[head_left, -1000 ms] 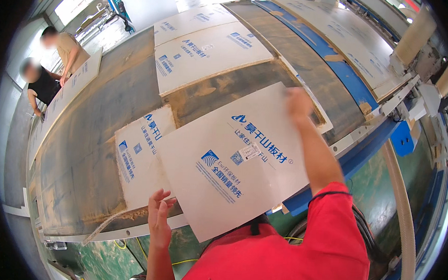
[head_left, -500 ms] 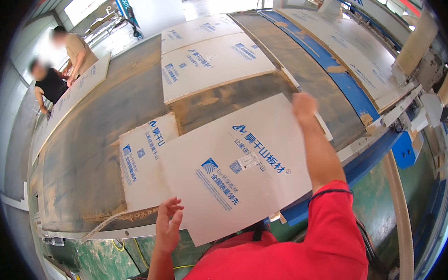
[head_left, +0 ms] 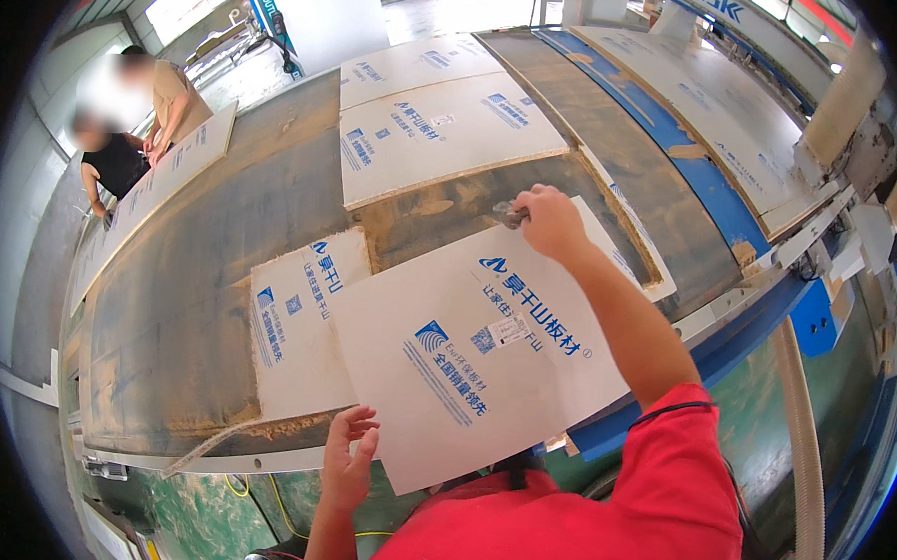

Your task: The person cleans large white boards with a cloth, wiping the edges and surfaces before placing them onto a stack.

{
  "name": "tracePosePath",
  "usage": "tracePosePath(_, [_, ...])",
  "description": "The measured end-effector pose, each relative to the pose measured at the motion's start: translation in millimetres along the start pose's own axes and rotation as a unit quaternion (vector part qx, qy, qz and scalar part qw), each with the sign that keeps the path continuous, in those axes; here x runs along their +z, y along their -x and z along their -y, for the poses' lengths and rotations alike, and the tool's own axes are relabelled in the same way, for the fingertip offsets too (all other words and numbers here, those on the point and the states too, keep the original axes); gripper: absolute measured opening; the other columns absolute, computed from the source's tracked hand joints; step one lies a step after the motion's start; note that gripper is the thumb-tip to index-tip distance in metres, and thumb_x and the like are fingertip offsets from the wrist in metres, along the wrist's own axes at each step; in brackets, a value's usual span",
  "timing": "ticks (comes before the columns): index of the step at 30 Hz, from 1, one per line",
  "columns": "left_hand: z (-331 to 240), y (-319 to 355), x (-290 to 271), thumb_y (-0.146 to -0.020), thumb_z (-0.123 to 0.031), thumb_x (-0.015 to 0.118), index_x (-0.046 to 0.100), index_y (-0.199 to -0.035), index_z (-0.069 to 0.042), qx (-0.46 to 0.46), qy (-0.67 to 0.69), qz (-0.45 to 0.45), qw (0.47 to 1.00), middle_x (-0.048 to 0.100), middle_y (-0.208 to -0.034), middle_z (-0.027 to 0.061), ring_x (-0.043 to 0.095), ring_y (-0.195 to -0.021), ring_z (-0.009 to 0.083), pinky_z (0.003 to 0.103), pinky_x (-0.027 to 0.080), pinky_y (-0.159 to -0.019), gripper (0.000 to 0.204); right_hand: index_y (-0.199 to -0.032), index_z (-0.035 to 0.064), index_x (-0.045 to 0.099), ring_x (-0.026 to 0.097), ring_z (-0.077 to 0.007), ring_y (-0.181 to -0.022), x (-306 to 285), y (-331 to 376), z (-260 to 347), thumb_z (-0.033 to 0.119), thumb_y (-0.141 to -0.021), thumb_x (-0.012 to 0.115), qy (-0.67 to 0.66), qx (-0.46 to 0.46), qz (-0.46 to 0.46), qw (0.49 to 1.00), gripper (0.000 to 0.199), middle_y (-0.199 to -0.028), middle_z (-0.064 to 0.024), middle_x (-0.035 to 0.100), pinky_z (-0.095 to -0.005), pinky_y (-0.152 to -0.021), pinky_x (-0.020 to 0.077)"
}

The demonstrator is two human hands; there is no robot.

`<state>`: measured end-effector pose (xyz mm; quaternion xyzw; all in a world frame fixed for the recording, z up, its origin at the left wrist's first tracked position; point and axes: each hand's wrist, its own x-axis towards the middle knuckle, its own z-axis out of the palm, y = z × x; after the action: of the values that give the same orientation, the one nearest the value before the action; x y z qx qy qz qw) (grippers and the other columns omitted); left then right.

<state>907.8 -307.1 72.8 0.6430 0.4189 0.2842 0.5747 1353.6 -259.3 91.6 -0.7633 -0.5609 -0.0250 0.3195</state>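
Note:
A large white board with blue printing and a small label lies in front of me, its near end overhanging the table edge by my body. At its far edge, my right hand is closed around a small dark grey hand tool, most of it hidden by the fingers. My left hand is beside the board's near left edge, fingers loosely bent and apart, with nothing in it. A smaller printed board piece lies to the left, partly under the large board.
Dusty, the dark machine table carries more printed boards farther back. Narrow offcut strips lie to the right. A loose strip hangs over the front edge. Two people stand at the far left behind a long board.
My right hand has moved left from the board's far right corner along its far edge, and the tool now shows. My left hand stays by the near left edge. The view has shifted slightly.

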Motion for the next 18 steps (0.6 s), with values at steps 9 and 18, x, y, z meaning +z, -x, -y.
tracePosePath(9, [7.1, 8.4, 5.1, -0.091, -0.015, 0.055, 0.051, -0.12, -0.003, -0.027, -0.022, 0.029, 0.999, 0.058, -0.116, 0.0082, 0.057, -0.103, 0.017, 0.032, 0.044, -0.089, 0.031, -0.081, 0.0065, 0.072, 0.064, -0.031, -0.09, -27.1, -14.8, -47.9, 0.013, -0.075, 0.056, -0.025, 0.229, 0.147, 0.962, 0.018, -0.098, -0.0148, 0.068, -0.0399, -0.077, 0.049])
tracePosePath(18, [-7.8, 15.7, 20.6, -0.092, -0.013, 0.054, 0.051, -0.119, -0.004, -0.011, -0.073, 0.028, 0.997, 0.058, -0.115, 0.0079, 0.058, -0.102, 0.0174, 0.031, 0.044, -0.088, 0.029, -0.089, 0.0122, 0.074, 0.066, -0.0281, -0.087, 32.0, -43.3, -91.0, 0.023, -0.077, 0.069, 0.055, 0.087, 0.225, 0.969, 0.017, -0.088, -0.0115, 0.07, -0.0382, -0.079, 0.0515])
